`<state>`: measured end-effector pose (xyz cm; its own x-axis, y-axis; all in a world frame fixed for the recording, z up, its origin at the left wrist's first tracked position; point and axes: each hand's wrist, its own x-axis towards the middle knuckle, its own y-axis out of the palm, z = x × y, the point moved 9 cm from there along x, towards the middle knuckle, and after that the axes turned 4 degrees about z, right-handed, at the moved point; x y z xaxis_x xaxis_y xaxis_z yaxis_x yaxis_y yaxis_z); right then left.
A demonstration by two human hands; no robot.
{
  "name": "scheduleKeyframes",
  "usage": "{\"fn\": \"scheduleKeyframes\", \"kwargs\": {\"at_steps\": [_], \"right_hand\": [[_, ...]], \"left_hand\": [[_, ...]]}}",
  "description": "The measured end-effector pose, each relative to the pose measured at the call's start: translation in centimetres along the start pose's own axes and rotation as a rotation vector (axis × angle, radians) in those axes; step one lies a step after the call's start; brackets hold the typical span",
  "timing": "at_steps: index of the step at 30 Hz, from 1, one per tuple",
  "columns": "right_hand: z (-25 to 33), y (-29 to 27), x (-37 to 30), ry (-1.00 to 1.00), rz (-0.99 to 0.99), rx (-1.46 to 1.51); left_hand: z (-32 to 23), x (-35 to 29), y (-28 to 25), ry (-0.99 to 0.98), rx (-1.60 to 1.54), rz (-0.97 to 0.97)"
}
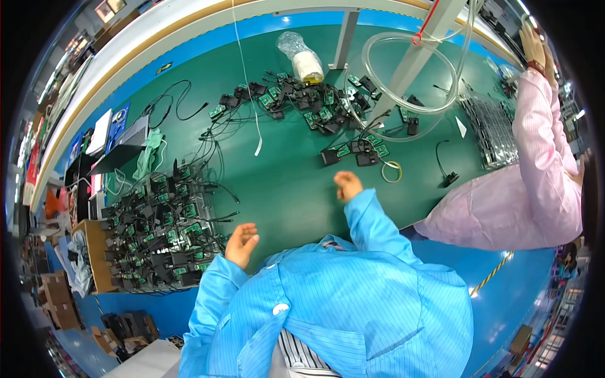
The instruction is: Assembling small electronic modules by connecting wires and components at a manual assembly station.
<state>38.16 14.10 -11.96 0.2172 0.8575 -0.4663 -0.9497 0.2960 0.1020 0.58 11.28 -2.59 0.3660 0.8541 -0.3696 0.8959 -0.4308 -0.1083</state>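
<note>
Above the near edge of the green table, my left hand (242,244) has its fingers loosely bent and the thumb apart, with nothing in it. My right hand (347,186) is over the middle of the table with fingers curled in; what they hold, if anything, cannot be made out. Just beyond it lie a few black adapter housings (366,159) with green circuit boards (382,150) and a small yellow-green wire loop (392,172). To the left of my left hand, many black housings with boards and cables (165,234) fill a tray.
A heap of housings and boards (324,104) lies farther back, near a white roll (307,67). Clear tubing (451,94) hangs by a metal post (413,60). On the right, a person in pink (504,205) sits near a clear tray (490,129). A laptop (129,142) stands left.
</note>
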Motion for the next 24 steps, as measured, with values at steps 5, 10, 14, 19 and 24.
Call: {"fn": "scheduleKeyframes", "kwargs": {"at_steps": [5, 10, 14, 19, 24], "right_hand": [[4.1, -5.8, 6.3, -0.097, -0.385, -0.044], [5.8, 0.7, 4.8, -0.137, -0.335, -0.114], [7.2, 7.7, -2.2, -0.312, -0.210, -0.040], [11.5, 9.6, -9.0, -0.632, -0.172, -0.175], [12.4, 10.0, -11.1, -0.317, 0.067, 0.048]], "left_hand": [[-4.4, 3.0, 0.6, 0.034, 0.231, 0.089], [-14.7, 4.3, 7.7, 0.669, 0.950, -0.190], [-15.5, 7.9, 12.9, 0.841, 1.283, -0.343], [-15.2, 7.1, 13.0, 1.085, 1.164, -0.296], [-18.3, 1.0, 12.3, 1.229, 0.913, 0.190]]}}
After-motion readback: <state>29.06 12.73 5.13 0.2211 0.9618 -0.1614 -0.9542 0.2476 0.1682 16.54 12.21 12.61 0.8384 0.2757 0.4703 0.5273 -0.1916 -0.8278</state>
